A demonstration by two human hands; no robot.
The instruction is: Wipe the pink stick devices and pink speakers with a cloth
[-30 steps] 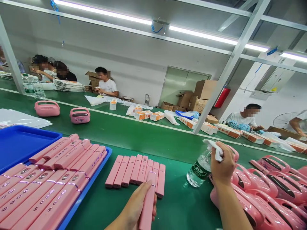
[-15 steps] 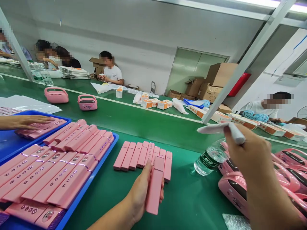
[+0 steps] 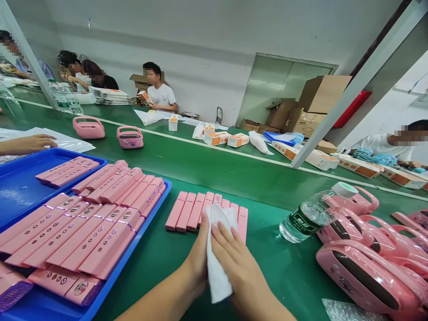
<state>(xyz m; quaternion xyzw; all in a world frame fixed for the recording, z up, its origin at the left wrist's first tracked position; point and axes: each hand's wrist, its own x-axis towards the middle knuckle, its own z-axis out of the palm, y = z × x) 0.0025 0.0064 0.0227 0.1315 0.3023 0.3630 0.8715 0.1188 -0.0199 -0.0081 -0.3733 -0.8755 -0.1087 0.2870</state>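
My left hand [image 3: 197, 261] is wrapped around a pink stick-shaped microphone, now hidden under a white cloth [image 3: 217, 272]. Flat against the cloth, my right hand [image 3: 230, 252] presses it onto the microphone from the right. Just beyond my hands, several pink microphones [image 3: 187, 211] lie side by side in a row on the green table [image 3: 147, 276]. To the left, a blue tray [image 3: 122, 263] holds stacked pink microphones [image 3: 83, 240] with buttons, some showing purple mesh ends.
A second blue tray [image 3: 20, 183] holds a few microphones; another person's hand [image 3: 26, 145] is behind it. At right are a water bottle [image 3: 306, 218], pink handled speakers [image 3: 361, 276] and bubble wrap [image 3: 347, 310]. Two pink handled cases [image 3: 130, 138] stand farther back. Co-workers sit opposite.
My right hand has come down from the right with the white cloth and laid it over the microphone in my left hand. The other person's hand has left the microphones in the far tray.
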